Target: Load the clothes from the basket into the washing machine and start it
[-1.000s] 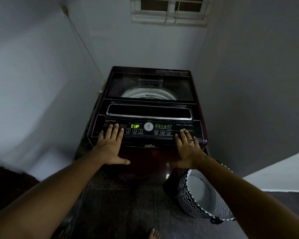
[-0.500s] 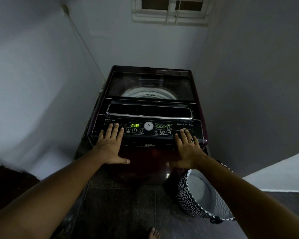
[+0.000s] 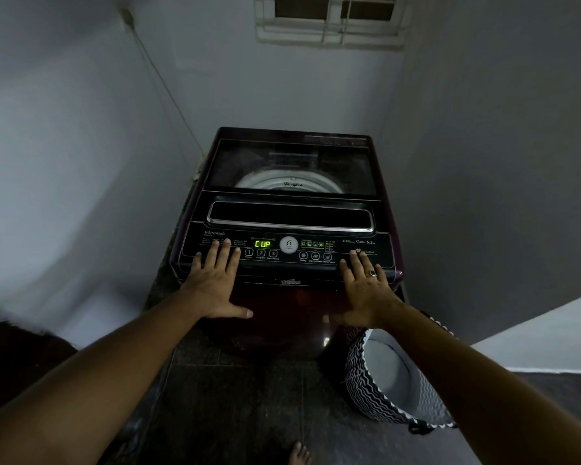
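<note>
A dark maroon top-loading washing machine [image 3: 316, 307] stands in a narrow corner with its glass lid [image 3: 292, 166] closed. Its control panel [image 3: 316, 245] is lit and the green display [image 3: 262, 244] reads "CUP". My left hand [image 3: 215, 280] rests flat on the panel's left end, fingers straight. On the right end lies my right hand [image 3: 366, 286], also flat, with a ring on one finger. A black-and-white zigzag laundry basket [image 3: 366, 391] stands on the floor at the machine's right front corner; the part of its pale inside that shows holds no clothes.
Grey walls close in on the left, the back and the right of the machine. A white-framed window [image 3: 329, 18] sits high on the back wall, and a cord [image 3: 161, 78] runs down the left wall. The floor [image 3: 242, 404] is dark tile; a bare foot [image 3: 299, 454] shows at the bottom edge.
</note>
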Available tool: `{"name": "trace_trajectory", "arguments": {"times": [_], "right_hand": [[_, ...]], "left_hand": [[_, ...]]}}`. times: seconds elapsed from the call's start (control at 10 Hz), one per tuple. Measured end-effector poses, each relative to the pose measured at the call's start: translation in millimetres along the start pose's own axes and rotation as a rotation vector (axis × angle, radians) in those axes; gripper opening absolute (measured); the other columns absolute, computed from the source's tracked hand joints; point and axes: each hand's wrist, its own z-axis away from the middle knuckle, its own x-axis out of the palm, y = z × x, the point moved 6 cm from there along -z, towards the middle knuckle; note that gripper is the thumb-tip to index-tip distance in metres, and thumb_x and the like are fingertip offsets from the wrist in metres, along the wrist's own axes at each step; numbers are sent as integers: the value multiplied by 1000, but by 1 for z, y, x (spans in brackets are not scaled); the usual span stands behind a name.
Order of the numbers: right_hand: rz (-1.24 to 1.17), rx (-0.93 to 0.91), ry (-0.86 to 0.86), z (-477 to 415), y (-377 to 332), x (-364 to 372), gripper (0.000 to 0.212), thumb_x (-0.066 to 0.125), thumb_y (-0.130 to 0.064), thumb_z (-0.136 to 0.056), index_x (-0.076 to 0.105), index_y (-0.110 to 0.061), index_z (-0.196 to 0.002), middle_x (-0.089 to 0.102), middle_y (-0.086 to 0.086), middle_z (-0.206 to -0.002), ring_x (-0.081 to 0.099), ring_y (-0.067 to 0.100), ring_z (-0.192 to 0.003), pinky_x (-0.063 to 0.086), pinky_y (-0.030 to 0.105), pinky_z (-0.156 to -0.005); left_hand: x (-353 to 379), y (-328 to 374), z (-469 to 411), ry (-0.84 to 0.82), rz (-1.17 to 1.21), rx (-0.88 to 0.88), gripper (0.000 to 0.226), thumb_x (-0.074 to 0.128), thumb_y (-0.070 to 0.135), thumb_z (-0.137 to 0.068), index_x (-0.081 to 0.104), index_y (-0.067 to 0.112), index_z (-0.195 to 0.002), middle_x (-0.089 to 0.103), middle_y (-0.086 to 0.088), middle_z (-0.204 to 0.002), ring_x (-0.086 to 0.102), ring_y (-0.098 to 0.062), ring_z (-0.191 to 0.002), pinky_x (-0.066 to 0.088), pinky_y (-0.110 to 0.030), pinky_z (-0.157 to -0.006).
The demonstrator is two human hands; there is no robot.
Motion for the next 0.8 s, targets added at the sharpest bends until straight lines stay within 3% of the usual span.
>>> {"name": "trace_trajectory", "arguments": {"times": [0.6,0.7,0.8], "right_hand": [[31,7,-9,0,-1,-4,147,46,-100,-58,-8,-9,-159,-19,21,-165,-19,38,-153,2,62,-123],[10,-9,5,5,-1,-12,138,52,-95,-62,5,-9,-160,-6,21,-167,-6,40,-155,11,62,-122],[-27,-35,23,4,-1,-39,117,60,-85,-68,24,-15,-155,20,15,-162,22,38,-150,27,59,-119]], "left_hand": [[-9,1,7,1,19,17,148,46,100,-58,-20,12,-157,-31,-15,-162,-24,-37,-152,5,-61,-123],[-17,-1,11,57,69,20,133,48,93,-69,-9,14,-160,-19,-13,-167,-12,-33,-155,10,-58,-124],[-39,-5,10,110,91,18,118,46,86,-78,-2,17,-161,-6,-11,-169,-2,-31,-155,10,-56,-124]]}}
